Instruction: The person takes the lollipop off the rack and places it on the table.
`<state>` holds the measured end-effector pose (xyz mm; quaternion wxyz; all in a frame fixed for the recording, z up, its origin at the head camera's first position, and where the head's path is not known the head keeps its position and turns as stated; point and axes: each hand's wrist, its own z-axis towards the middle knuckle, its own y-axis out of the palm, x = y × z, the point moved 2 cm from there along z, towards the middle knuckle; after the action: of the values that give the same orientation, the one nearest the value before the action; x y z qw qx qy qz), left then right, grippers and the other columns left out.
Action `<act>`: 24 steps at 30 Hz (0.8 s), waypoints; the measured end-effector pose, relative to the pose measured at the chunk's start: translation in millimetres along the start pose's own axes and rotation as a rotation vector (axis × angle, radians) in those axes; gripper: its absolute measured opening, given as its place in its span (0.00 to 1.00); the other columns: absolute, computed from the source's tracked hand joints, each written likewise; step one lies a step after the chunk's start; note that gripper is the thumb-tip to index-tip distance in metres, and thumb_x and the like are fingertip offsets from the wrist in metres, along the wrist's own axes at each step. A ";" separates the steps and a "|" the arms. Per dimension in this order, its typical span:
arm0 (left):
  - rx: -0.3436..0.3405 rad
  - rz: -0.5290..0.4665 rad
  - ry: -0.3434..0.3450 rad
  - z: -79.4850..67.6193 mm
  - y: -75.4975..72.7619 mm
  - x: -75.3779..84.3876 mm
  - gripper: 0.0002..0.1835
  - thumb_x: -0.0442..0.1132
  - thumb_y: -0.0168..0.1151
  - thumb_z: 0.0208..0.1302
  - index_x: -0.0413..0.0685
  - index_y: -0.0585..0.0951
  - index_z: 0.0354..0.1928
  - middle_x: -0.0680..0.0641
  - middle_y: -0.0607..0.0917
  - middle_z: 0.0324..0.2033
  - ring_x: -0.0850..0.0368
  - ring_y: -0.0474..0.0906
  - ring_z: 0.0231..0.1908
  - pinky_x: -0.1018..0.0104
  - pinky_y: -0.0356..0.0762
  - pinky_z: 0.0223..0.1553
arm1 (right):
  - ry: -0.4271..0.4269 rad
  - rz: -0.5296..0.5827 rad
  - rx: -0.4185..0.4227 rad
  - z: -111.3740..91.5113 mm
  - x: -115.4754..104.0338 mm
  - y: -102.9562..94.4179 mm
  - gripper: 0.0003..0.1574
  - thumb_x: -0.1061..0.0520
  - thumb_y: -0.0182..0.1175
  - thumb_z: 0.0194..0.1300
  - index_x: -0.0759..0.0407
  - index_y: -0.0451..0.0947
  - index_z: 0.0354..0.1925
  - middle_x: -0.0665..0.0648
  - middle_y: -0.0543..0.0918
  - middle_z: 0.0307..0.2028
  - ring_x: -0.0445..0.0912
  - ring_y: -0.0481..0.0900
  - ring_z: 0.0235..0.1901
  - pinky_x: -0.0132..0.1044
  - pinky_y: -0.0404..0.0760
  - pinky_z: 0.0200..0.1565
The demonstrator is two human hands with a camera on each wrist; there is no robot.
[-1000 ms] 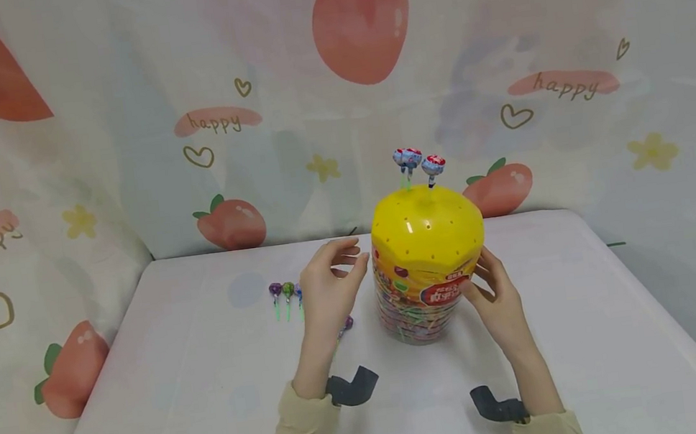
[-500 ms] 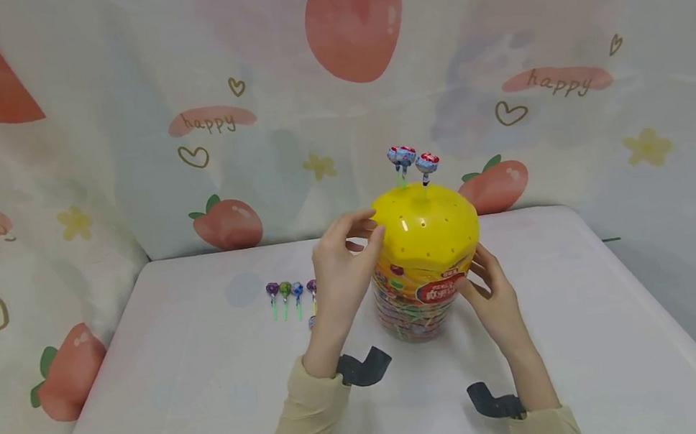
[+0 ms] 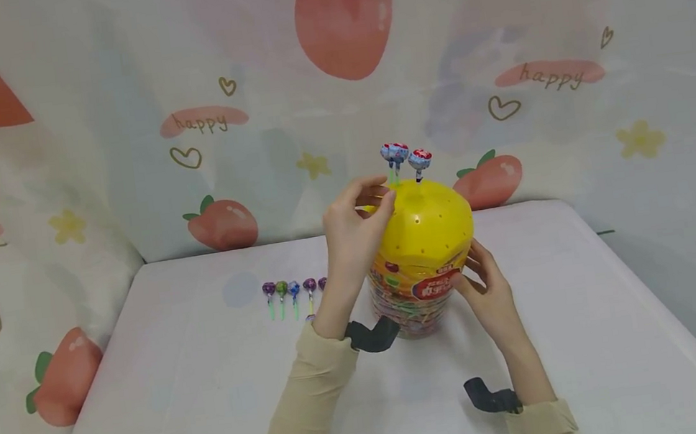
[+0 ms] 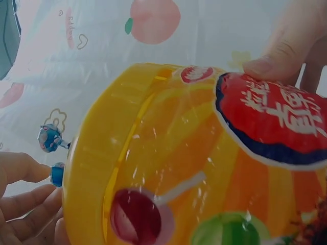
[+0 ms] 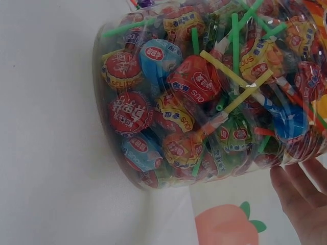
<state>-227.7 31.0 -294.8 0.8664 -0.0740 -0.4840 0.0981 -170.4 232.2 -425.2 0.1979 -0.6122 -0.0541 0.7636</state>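
Note:
A large clear lollipop jar [image 3: 421, 309] stands on the table with a yellow holed lid [image 3: 430, 221]. Colourful wrapped lollipops fill it, as the right wrist view shows [image 5: 191, 79]. Three blue-wrapped lollipops [image 3: 420, 159] stick up from the lid top. My left hand [image 3: 355, 223] is at the lid's upper left, fingers loosely bent, beside the sticks. In the left wrist view its fingertip overlaps a blue lollipop [image 4: 57, 174]; contact is unclear. My right hand [image 3: 491, 293] holds the jar's right side, thumb on the front label and fingers farther back.
Several lollipops [image 3: 294, 289] lie in a row on the white table [image 3: 179, 382], left of the jar; my left arm hides some. A fabric backdrop [image 3: 275, 52] with fruit prints rises behind the table. A dark curved mount [image 3: 372, 335] projects from my left wrist.
My left hand has moved up and right, from beside the jar to the lid top near the upright lollipops. My right hand stays on the jar. The view has shifted slightly.

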 end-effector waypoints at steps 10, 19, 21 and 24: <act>-0.024 -0.046 0.057 11.2 15.0 4.9 0.13 0.38 0.64 0.62 0.43 0.82 0.49 0.45 0.87 0.40 0.55 0.83 0.39 0.75 0.79 0.40 | 0.012 -0.012 -0.002 2.0 3.5 2.0 0.42 0.54 0.56 0.69 0.47 0.50 0.74 0.56 0.62 0.70 0.53 0.63 0.69 0.49 0.70 0.65; -0.055 -0.042 0.092 15.2 27.5 10.8 0.15 0.37 0.65 0.62 0.42 0.80 0.50 0.45 0.87 0.43 0.55 0.83 0.41 0.77 0.80 0.42 | 0.031 -0.012 0.000 1.1 1.1 0.6 0.42 0.54 0.56 0.69 0.46 0.50 0.74 0.56 0.61 0.71 0.53 0.62 0.69 0.49 0.69 0.66; -0.056 -0.038 0.088 15.9 29.3 11.5 0.15 0.37 0.65 0.62 0.42 0.80 0.51 0.45 0.86 0.43 0.55 0.83 0.41 0.77 0.80 0.42 | 0.039 -0.018 -0.001 0.8 0.6 0.6 0.42 0.54 0.56 0.69 0.45 0.50 0.74 0.56 0.62 0.71 0.52 0.63 0.69 0.47 0.70 0.66; -0.050 -0.026 0.084 16.0 30.6 12.7 0.15 0.36 0.65 0.62 0.43 0.80 0.51 0.45 0.87 0.42 0.56 0.83 0.41 0.77 0.80 0.41 | 0.041 -0.017 -0.006 0.4 0.4 0.8 0.42 0.54 0.57 0.69 0.46 0.50 0.74 0.56 0.61 0.71 0.53 0.63 0.69 0.49 0.69 0.66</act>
<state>-237.8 64.3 -282.8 0.8850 -0.0937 -0.4505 0.0716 -171.0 231.6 -425.7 0.2036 -0.6278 -0.0578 0.7490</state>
